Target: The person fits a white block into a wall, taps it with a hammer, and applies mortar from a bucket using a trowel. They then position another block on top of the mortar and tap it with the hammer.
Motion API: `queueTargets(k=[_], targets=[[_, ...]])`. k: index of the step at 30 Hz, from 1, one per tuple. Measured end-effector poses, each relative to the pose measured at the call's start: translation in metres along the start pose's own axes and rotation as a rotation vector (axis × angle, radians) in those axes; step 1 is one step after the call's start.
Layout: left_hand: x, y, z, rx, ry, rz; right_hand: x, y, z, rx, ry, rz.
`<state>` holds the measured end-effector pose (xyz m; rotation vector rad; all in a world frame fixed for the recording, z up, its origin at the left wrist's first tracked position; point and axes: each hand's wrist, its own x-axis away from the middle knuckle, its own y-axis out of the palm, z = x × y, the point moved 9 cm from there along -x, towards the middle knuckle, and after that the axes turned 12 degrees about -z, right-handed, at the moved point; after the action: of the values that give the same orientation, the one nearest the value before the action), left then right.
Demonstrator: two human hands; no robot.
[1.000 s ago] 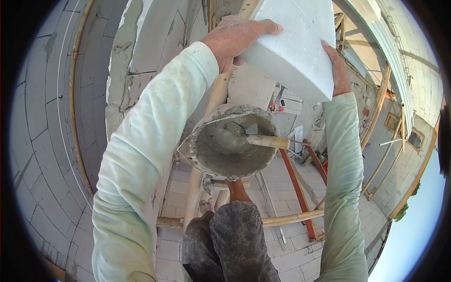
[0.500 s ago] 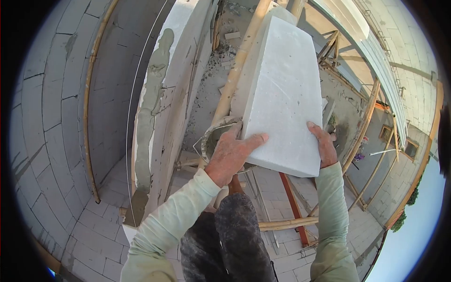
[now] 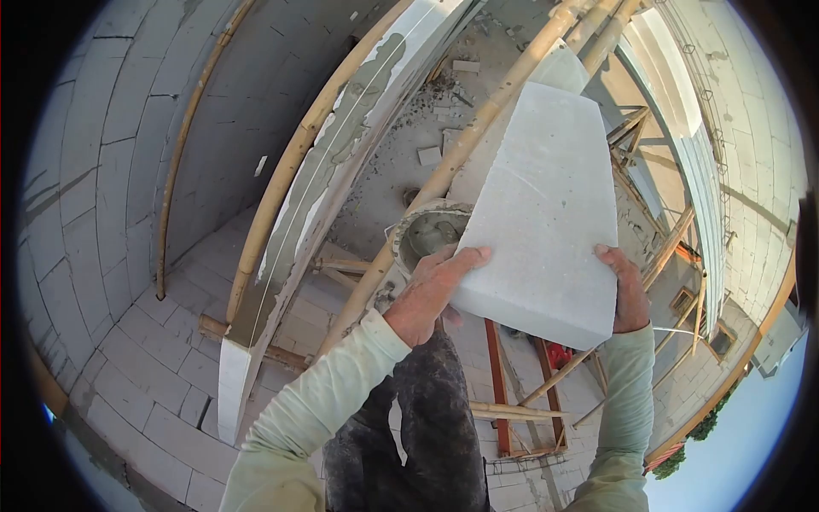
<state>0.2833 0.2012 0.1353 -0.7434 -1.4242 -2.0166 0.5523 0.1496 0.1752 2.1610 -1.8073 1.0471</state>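
Note:
A large white aerated concrete block [image 3: 550,205] is held in front of me, its long side pointing away. My left hand [image 3: 431,286] grips its near left corner, thumb on the upper face and fingers partly hidden below. On the near right edge my right hand [image 3: 629,288] is closed, thumb on top. Just left of the block, a round bucket [image 3: 401,247] with grey mortar inside is partly covered by the block and my left hand. Further left runs a narrow block wall [image 3: 232,380] with wet mortar [image 3: 328,166] spread along its top.
A thin string runs along the wall top. Bamboo poles [image 3: 478,128] form scaffolding beside the wall and under the block. Rubble [image 3: 429,156] lies on the floor far below. A tall block wall [image 3: 119,196] rises at left; a red metal frame [image 3: 497,384] stands below.
My view has turned, bringing more of the mortared wall and its near end into sight. The block, still in both hands, sits slightly farther right and lower, exposing more of the bucket.

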Motion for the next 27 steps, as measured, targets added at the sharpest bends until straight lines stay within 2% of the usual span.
queueTargets(k=[1, 2, 4, 5, 7, 8, 10, 11, 13, 16, 17, 19, 20, 22, 23, 25, 26, 27], targets=[[0.001, -0.002, 0.002, 0.003, 0.046, -0.012, -0.005, -0.004, 0.016, -0.147, 0.147, 0.03], [-0.003, -0.006, -0.012, 0.026, 0.055, 0.015, -0.009, -0.003, 0.018, -0.144, 0.141, -0.007], [0.014, -0.021, 0.012, -0.65, 0.486, 0.502, -0.015, -0.005, 0.009, 0.005, -0.011, -0.055], [0.027, -0.009, 0.016, -0.635, 0.488, 0.516, -0.016, -0.008, 0.009, 0.014, -0.015, -0.074], [0.065, 0.062, 0.047, -1.41, 0.716, 0.545, -0.019, -0.006, -0.007, 0.239, -0.161, -0.123], [0.063, 0.067, 0.042, -1.4, 0.706, 0.562, -0.022, -0.004, -0.011, 0.24, -0.166, -0.143], [0.05, 0.108, 0.023, -1.662, 0.914, 0.422, -0.03, 0.0, -0.009, 0.045, -0.082, -0.125], [0.041, 0.107, 0.02, -1.658, 0.899, 0.442, -0.033, 0.005, -0.028, 0.044, -0.087, -0.146], [0.037, 0.105, 0.025, -1.647, 1.071, 0.515, -0.031, 0.015, -0.1, 0.413, -0.312, -0.155], [0.043, 0.106, 0.042, -1.621, 1.118, 0.511, -0.037, 0.014, -0.116, 0.359, -0.426, -0.158], [0.042, 0.106, 0.045, -1.615, 1.124, 0.505, -0.038, 0.011, -0.119, 0.365, -0.421, -0.155], [0.044, 0.103, 0.054, -1.609, 1.148, 0.578, -0.045, 0.002, -0.114, 0.46, -0.235, -0.174], [0.045, 0.102, 0.057, -1.6, 1.156, 0.567, -0.047, -0.005, -0.119, 0.466, -0.224, -0.169], [0.046, 0.098, 0.06, -1.639, 1.13, 0.575, -0.041, -0.016, -0.053, -0.669, 0.499, -0.059], [0.046, 0.094, 0.062, -1.633, 1.123, 0.576, -0.041, -0.028, -0.036, -0.666, 0.507, -0.063], [0.051, 0.089, 0.064, -1.648, 1.164, 0.586, -0.045, -0.091, 0.021, -0.202, 0.503, 0.134], [0.052, 0.087, 0.064, -1.646, 1.152, 0.593, -0.051, -0.095, 0.041, -0.201, 0.506, 0.122], [0.053, 0.084, 0.064, -1.65, 1.137, 0.605, -0.067, -0.108, 0.03, 0.432, 0.343, 0.147]])
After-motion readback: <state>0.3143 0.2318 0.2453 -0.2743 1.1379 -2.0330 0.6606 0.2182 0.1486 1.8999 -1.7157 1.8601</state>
